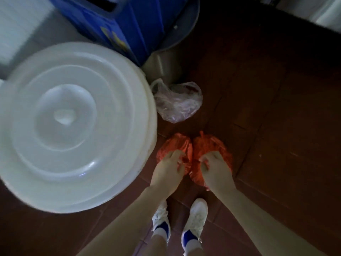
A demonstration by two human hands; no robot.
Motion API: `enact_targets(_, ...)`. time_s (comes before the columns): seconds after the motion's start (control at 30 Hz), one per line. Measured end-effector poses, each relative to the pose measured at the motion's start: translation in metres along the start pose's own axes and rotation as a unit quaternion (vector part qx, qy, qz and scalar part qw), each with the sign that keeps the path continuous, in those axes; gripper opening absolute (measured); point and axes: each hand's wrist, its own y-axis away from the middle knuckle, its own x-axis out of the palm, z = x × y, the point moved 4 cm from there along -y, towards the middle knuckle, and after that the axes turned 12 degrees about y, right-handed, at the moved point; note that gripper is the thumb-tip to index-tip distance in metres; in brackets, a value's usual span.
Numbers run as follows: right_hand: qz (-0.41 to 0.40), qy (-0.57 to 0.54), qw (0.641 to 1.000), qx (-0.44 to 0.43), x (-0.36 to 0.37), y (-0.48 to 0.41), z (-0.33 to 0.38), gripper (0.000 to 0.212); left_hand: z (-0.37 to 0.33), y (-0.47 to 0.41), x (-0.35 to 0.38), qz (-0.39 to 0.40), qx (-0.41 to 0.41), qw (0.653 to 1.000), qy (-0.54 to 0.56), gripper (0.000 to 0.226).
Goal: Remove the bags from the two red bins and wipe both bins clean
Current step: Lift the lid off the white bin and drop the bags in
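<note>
Two small red bins stand side by side on the dark red floor in front of my feet, each covered by a crinkled red-orange bag. My left hand [170,167] lies on the left bin's bag [173,145] with fingers curled into the plastic. On the right bin's bag [212,145], my right hand [214,168] pinches the plastic the same way. The bins' walls are hidden under the bags and my hands.
A large white lidded tub [73,122] stands close on the left. A crumpled clear plastic bag [177,102] lies on the floor just beyond the bins. A blue container [114,24] and a grey bin [162,65] stand farther back. My white shoes [195,218] are below.
</note>
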Motion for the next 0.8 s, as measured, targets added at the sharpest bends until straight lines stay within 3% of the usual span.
enact_targets(0.1, -0.05, -0.016, 0.996, -0.078, -0.044, 0.001, 0.061, 0.014, -0.033, 0.024, -0.049, -0.06, 0.062, 0.996, 0.034, 0.024)
enact_targets(0.23, -0.098, -0.026, 0.983, -0.154, -0.081, -0.006, 0.144, 0.017, -0.039, 0.049, -0.143, -0.221, 0.098, 0.969, 0.058, 0.022)
enact_targets(0.37, -0.046, 0.011, 0.97, -0.237, -0.072, -0.02, 0.234, 0.031, 0.007, 0.055, -0.242, -0.317, 0.019, 0.948, -0.004, 0.033)
enact_targets(0.5, 0.042, 0.126, 0.945, -0.298, -0.024, -0.036, 0.308, 0.051, 0.061, 0.037, -0.299, -0.278, -0.09, 0.952, -0.093, 0.056)
enact_targets(0.63, 0.081, 0.218, 0.933, -0.276, 0.022, -0.059, 0.354, 0.06, 0.093, 0.002, -0.325, -0.199, -0.067, 0.965, -0.156, 0.067)
enact_targets(0.8, 0.076, 0.268, 0.922, -0.268, 0.049, -0.089, 0.382, 0.059, 0.115, -0.039, -0.332, -0.106, -0.039, 0.976, -0.186, 0.064)
